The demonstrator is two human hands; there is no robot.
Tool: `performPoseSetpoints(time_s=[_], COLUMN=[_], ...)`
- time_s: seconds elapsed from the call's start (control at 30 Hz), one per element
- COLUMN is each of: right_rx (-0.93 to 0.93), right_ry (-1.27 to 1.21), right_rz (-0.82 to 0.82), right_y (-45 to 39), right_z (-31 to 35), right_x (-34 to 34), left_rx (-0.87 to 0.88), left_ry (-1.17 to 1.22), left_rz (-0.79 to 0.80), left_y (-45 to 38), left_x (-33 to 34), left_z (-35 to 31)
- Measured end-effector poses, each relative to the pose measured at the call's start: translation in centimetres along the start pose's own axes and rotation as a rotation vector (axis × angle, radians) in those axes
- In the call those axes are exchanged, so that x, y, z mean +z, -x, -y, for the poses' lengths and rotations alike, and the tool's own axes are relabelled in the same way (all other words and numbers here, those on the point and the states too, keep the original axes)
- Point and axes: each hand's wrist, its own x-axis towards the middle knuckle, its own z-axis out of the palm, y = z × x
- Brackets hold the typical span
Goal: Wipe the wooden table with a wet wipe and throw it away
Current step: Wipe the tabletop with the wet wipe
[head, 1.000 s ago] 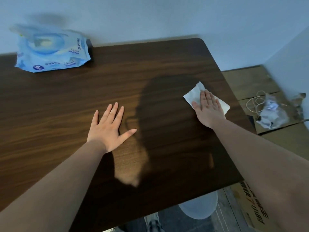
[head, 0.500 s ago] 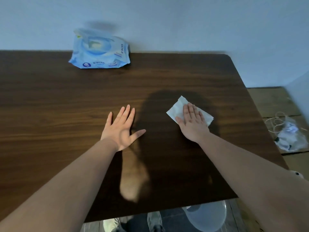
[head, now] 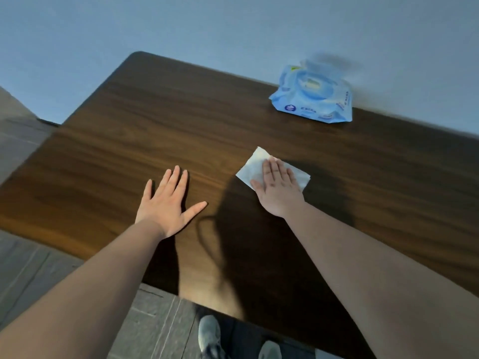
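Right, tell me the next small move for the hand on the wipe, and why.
Probably slide the right hand, pressed flat on the wet wipe, leftward across the wooden table toward the left hand; that stretch lies bare beside the wipe.

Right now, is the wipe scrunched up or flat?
Flat. The wipe lies spread on the table, with the right hand pressed open on top.

wall [head: 181, 27]: plain, bluish-grey, right behind the table's far edge
floor [head: 33, 268]: grey planks, pretty dim
light: low, throws a dark shadow [head: 259, 229] on the wood
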Motion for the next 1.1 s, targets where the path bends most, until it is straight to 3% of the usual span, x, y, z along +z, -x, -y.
performPoseSetpoints(time_s=[0.3, 0.67, 0.83, 1.1], right_rx=[-0.203, -0.432, -0.479, -0.527], right_ry=[0.071, 0.133, 0.143, 0.157], right_rz=[-0.026, 0.009, -0.007, 0.007], right_y=[-7.2, -11.3, -11.2, -9.3], right_z=[15.2, 30.4, 32.9, 30.9], right_x=[0.0, 0.7, 1.3, 1.6], left_rx=[-0.320, -0.293, -0.305, -0.310], left_ry=[0.018, 0.095, 0.092, 0.100], left_rz=[0.026, -0.012, -0.007, 0.021], left_y=[2.4, 1.9, 1.8, 1.9], left_x=[-0.5, 0.0, -0.1, -0.3], left_z=[16.0, 18.2, 18.3, 18.0])
